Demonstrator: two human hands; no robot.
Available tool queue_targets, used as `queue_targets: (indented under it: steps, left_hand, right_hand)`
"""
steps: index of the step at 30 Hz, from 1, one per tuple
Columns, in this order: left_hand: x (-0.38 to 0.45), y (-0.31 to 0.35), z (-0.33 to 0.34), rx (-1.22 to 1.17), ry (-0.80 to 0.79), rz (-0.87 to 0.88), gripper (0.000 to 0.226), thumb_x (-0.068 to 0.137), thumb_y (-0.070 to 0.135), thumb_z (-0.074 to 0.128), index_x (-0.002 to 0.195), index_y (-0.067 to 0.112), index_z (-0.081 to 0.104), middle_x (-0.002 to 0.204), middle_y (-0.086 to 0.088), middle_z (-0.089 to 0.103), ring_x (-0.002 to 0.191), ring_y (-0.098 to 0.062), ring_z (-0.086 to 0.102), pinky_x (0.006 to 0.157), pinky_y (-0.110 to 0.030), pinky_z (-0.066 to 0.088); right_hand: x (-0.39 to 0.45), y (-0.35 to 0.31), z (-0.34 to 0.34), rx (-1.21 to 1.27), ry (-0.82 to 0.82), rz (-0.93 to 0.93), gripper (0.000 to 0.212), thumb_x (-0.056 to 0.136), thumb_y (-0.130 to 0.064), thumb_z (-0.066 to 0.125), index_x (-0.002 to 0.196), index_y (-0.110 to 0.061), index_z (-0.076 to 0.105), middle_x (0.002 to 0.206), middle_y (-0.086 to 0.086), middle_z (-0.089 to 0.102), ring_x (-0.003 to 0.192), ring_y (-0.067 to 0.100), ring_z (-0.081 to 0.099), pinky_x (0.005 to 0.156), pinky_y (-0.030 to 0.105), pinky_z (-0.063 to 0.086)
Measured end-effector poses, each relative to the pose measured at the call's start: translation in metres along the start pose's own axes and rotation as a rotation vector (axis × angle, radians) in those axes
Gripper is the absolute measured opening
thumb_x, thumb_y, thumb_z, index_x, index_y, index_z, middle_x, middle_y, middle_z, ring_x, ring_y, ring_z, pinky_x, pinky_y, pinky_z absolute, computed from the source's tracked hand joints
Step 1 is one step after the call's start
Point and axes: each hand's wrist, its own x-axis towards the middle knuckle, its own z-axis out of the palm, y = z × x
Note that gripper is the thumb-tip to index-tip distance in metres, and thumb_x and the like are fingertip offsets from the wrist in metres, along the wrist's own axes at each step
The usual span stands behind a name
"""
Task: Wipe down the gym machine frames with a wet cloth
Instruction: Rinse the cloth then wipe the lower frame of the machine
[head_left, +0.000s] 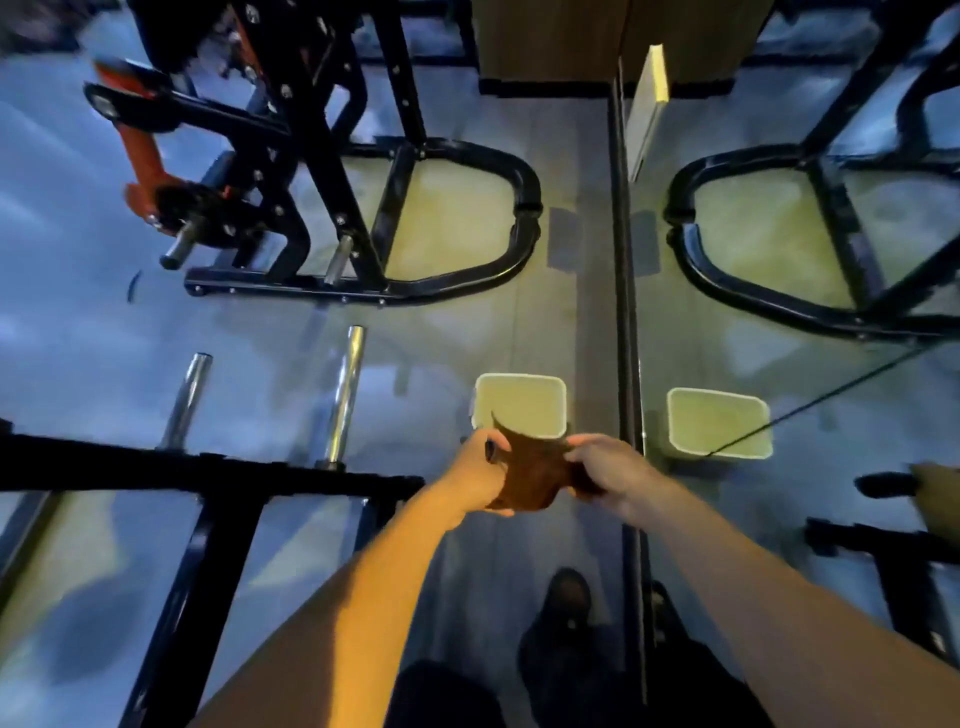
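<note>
Both hands grip a brown cloth (535, 475) above the floor: the left hand (480, 475) pinches its left edge, the right hand (608, 470) its right. A pale bin (519, 402) stands just beyond, beside the mirror (779, 260)

A pale square bucket (521, 402) is seen on the floor at lower centre, just beside a wall mirror (810, 322) on the right. A dark shoe (563, 610) is seen near the bottom edge.
</note>
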Motion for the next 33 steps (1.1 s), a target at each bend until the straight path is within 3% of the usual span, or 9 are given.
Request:
queue_targets:
  steps: [4, 9, 12, 16, 20, 23, 26, 30, 33]
  left_hand:
    - [0.067, -0.015, 0.015, -0.172, 0.091, -0.141, 0.026, 0.096, -0.012, 0.055, 0.086, 0.012, 0.059, 0.087, -0.013, 0.062, 0.071, -0.02, 0.063, 0.051, -0.027, 0.059]
    - [0.13, -0.066, 0.033, -0.29, 0.124, -0.293, 0.028, 0.098, -0.007, 0.055, 0.101, 0.019, 0.064, 0.108, -0.009, 0.063, 0.087, -0.018, 0.061, 0.065, -0.029, 0.056]
    - [0.163, -0.098, 0.043, -0.205, 0.223, -0.212, 0.034, 0.099, -0.003, 0.053, 0.118, 0.025, 0.059, 0.114, -0.006, 0.06, 0.088, -0.019, 0.063, 0.062, -0.033, 0.061]
    - [0.221, -0.127, 0.045, 0.099, 0.338, 0.032, 0.027, 0.098, 0.006, 0.057, 0.117, 0.024, 0.061, 0.099, -0.002, 0.064, 0.09, -0.029, 0.069, 0.082, -0.05, 0.061]
    - [0.292, -0.129, 0.042, -0.087, 0.436, -0.035, 0.02, 0.095, 0.0, 0.062, 0.099, 0.019, 0.067, 0.103, -0.003, 0.067, 0.099, -0.028, 0.07, 0.089, -0.05, 0.06]
    - [0.337, -0.13, 0.041, 0.01, 0.41, 0.019, 0.029, 0.095, -0.005, 0.055, 0.092, 0.017, 0.074, 0.103, -0.001, 0.071, 0.105, -0.021, 0.067, 0.099, -0.034, 0.054]
    - [0.393, -0.152, 0.041, 0.286, 0.297, 0.138, 0.033, 0.098, -0.003, 0.047, 0.105, 0.009, 0.077, 0.117, -0.008, 0.072, 0.111, -0.023, 0.064, 0.095, -0.018, 0.042]
    - [0.486, -0.189, 0.041, 0.352, 0.279, 0.044, 0.034, 0.095, 0.0, 0.048, 0.116, 0.006, 0.074, 0.127, -0.012, 0.069, 0.12, -0.027, 0.062, 0.108, -0.028, 0.043]
    - [0.538, -0.213, 0.043, 0.458, 0.204, 0.003, 0.038, 0.092, 0.0, 0.052, 0.127, 0.006, 0.067, 0.13, -0.015, 0.066, 0.122, -0.032, 0.061, 0.107, -0.036, 0.048]
  right_hand:
    - [0.043, 0.007, -0.005, -0.014, 0.053, 0.054, 0.027, 0.102, 0.003, 0.051, 0.118, -0.015, 0.062, 0.092, 0.015, 0.068, 0.071, 0.021, 0.063, 0.046, 0.027, 0.051]
    - [0.102, 0.036, -0.017, -0.306, 0.122, 0.106, 0.019, 0.106, -0.017, 0.055, 0.125, -0.019, 0.057, 0.09, 0.015, 0.067, 0.04, 0.012, 0.06, 0.038, 0.021, 0.048]
    - [0.138, 0.051, -0.012, -0.21, 0.155, 0.094, 0.018, 0.105, -0.02, 0.059, 0.122, -0.015, 0.061, 0.088, 0.013, 0.068, 0.048, 0.013, 0.06, 0.045, 0.023, 0.051]
    - [0.191, 0.049, 0.002, 0.069, 0.142, 0.114, 0.018, 0.109, -0.012, 0.05, 0.123, -0.016, 0.061, 0.103, 0.017, 0.065, 0.061, 0.018, 0.058, 0.056, 0.027, 0.052]
    - [0.251, 0.042, 0.004, 0.18, 0.113, 0.111, 0.029, 0.11, -0.007, 0.043, 0.129, -0.017, 0.062, 0.115, 0.016, 0.064, 0.08, 0.018, 0.061, 0.068, 0.025, 0.057]
    - [0.31, 0.048, 0.005, 0.122, 0.15, 0.034, 0.026, 0.108, -0.009, 0.05, 0.127, -0.019, 0.064, 0.117, 0.013, 0.067, 0.075, 0.015, 0.062, 0.065, 0.022, 0.056]
    - [0.389, 0.067, 0.011, 0.001, 0.245, -0.062, 0.02, 0.105, -0.013, 0.058, 0.121, -0.022, 0.068, 0.11, 0.007, 0.071, 0.063, 0.009, 0.065, 0.066, 0.022, 0.057]
    - [0.484, 0.086, 0.019, 0.116, 0.214, -0.058, 0.014, 0.105, -0.013, 0.055, 0.116, -0.013, 0.064, 0.097, 0.01, 0.064, 0.056, 0.012, 0.058, 0.061, 0.023, 0.057]
    - [0.535, 0.099, 0.024, 0.22, 0.097, 0.027, 0.019, 0.103, -0.003, 0.043, 0.117, -0.009, 0.055, 0.099, 0.014, 0.055, 0.07, 0.017, 0.06, 0.066, 0.028, 0.06]
